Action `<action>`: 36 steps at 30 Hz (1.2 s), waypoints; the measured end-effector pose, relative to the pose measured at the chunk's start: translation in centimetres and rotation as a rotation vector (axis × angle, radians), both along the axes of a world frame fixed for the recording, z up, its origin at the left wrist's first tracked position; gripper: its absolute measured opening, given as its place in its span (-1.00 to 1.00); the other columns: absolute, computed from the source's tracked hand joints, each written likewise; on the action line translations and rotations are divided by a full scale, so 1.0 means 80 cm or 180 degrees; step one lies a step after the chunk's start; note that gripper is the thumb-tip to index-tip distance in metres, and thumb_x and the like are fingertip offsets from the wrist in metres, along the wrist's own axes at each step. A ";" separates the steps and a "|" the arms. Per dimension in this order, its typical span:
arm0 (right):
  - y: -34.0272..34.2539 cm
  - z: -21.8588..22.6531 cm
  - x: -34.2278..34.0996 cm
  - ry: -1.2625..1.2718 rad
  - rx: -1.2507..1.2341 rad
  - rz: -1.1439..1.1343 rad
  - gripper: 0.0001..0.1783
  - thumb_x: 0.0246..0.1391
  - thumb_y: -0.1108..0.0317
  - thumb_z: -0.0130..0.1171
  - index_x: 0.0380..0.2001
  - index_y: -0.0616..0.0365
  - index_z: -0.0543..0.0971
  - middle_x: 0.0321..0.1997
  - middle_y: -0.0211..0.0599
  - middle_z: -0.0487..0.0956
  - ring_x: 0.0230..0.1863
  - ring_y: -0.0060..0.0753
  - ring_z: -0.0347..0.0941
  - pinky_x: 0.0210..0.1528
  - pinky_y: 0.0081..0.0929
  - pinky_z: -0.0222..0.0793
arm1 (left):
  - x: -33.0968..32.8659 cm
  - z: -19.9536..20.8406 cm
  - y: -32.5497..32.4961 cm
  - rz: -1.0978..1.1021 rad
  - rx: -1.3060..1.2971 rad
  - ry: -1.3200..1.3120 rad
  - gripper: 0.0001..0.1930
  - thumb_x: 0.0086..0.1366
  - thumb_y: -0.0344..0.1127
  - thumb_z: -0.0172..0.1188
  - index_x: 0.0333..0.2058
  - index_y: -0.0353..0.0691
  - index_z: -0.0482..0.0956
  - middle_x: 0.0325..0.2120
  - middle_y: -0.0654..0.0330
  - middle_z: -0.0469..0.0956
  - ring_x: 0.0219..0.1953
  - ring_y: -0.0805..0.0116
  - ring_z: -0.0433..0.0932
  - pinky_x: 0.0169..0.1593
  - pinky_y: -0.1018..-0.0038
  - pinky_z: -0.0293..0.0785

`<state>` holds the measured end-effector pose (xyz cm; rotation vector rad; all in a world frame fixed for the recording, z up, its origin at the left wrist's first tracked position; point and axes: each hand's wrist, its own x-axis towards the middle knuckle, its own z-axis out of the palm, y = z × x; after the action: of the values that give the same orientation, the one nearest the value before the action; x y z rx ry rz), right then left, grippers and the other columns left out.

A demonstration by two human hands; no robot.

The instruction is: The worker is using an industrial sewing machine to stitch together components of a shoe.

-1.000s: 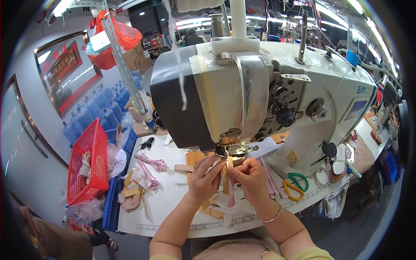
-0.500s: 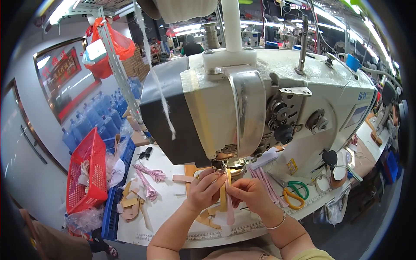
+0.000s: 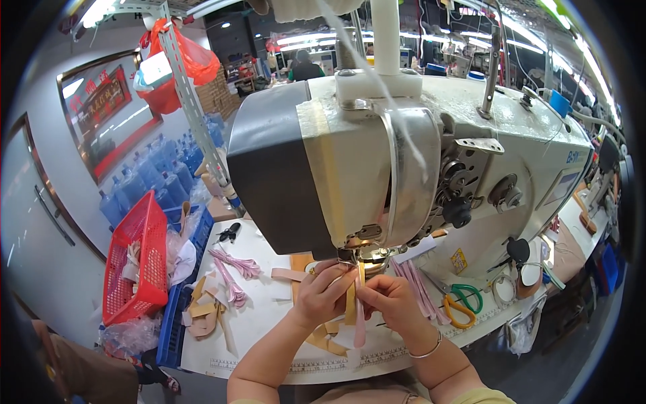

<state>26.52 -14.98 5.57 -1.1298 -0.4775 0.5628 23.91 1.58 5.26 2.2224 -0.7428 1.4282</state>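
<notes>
The right hand [image 3: 392,301] is closed in a pinch, thumb and forefinger on the right edge of a pink strip [image 3: 360,332]. The left hand [image 3: 321,296] is bent inward on the strip's other side, fingers bunched close under the needle; they seem to press on the work, but their tips are too crowded to tell whether they grip it. The pink strip runs down from the needle area between the two hands, its lower end hanging free toward the table's near edge. A yellow strip [image 3: 350,308] shows just left of it. A bracelet [image 3: 431,347] circles the right wrist.

Above both hands stands the sewing machine [image 3: 363,148], its lamp lighting the fingertips. Beside the right hand lie more pink strips [image 3: 415,289], side by side, then scissors [image 3: 447,295] with one green and one orange handle, and a white roll [image 3: 503,291] farther right.

To the left, on the white table [image 3: 259,316], are two pink bundles [image 3: 233,291], black snips [image 3: 230,233] behind them and a heap of tan and white scraps [image 3: 204,316]. A ruler [image 3: 303,367] follows the near edge. Past the table's left side, a red basket [image 3: 159,286] leans tilted over a blue crate [image 3: 171,340]. Blue bottles [image 3: 145,172] crowd the wall beyond.
</notes>
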 end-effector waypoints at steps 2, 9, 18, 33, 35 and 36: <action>0.002 -0.002 0.001 -0.0018 0.0082 -0.0032 -0.85 0.01 0.38 0.13 -0.49 0.26 0.49 -0.58 -0.34 0.50 -0.62 -0.57 0.43 -0.59 -0.67 0.37 | 0.001 0.000 0.000 0.0020 -0.0025 0.0012 -0.64 -0.21 -0.52 0.19 -0.30 -0.23 0.54 -0.42 0.17 0.45 -0.34 0.17 0.49 -0.29 0.43 0.49; 0.002 -0.001 -0.001 0.0011 0.0064 -0.0001 -0.82 0.04 0.35 0.11 -0.46 0.28 0.50 -0.55 -0.36 0.51 -0.59 -0.62 0.43 -0.54 -0.71 0.38 | 0.001 -0.005 0.004 -0.0002 -0.0001 0.0081 -0.62 -0.22 -0.53 0.19 -0.29 -0.19 0.54 -0.40 0.17 0.45 -0.33 0.16 0.49 -0.35 0.45 0.47; 0.004 -0.003 -0.001 -0.0044 0.0101 -0.0045 -0.83 0.04 0.36 0.11 -0.46 0.28 0.49 -0.55 -0.36 0.51 -0.59 -0.62 0.43 -0.54 -0.71 0.38 | 0.001 -0.003 0.002 -0.0063 -0.0051 0.0086 -0.62 -0.22 -0.53 0.20 -0.29 -0.21 0.52 -0.38 0.14 0.46 -0.31 0.11 0.50 -0.37 0.44 0.47; 0.000 -0.002 0.003 -0.0144 0.0095 -0.0079 -0.82 0.03 0.34 0.13 -0.47 0.26 0.49 -0.55 -0.37 0.50 -0.58 -0.62 0.42 -0.53 -0.71 0.37 | -0.001 -0.003 -0.004 0.0096 -0.0164 0.0051 -0.65 -0.18 -0.56 0.17 -0.29 -0.22 0.52 -0.37 0.16 0.46 -0.31 0.14 0.50 -0.35 0.46 0.48; 0.000 -0.003 0.003 -0.0163 0.0103 -0.0127 -0.82 0.03 0.34 0.13 -0.48 0.26 0.49 -0.55 -0.37 0.50 -0.58 -0.62 0.42 -0.53 -0.71 0.37 | -0.001 -0.002 -0.005 0.0105 -0.0166 0.0073 -0.65 -0.18 -0.56 0.17 -0.29 -0.22 0.52 -0.38 0.16 0.46 -0.31 0.14 0.50 -0.35 0.47 0.48; 0.001 -0.003 0.003 -0.0164 0.0102 -0.0125 -0.82 0.03 0.34 0.13 -0.48 0.26 0.49 -0.55 -0.37 0.50 -0.58 -0.62 0.42 -0.53 -0.71 0.37 | -0.001 -0.002 -0.005 0.0108 -0.0168 0.0072 -0.65 -0.18 -0.56 0.17 -0.29 -0.22 0.52 -0.38 0.16 0.46 -0.31 0.14 0.50 -0.35 0.47 0.48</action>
<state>26.73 -14.93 5.35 -1.1228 -0.5062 0.4913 23.84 1.18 5.11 2.2172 -0.6556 1.4197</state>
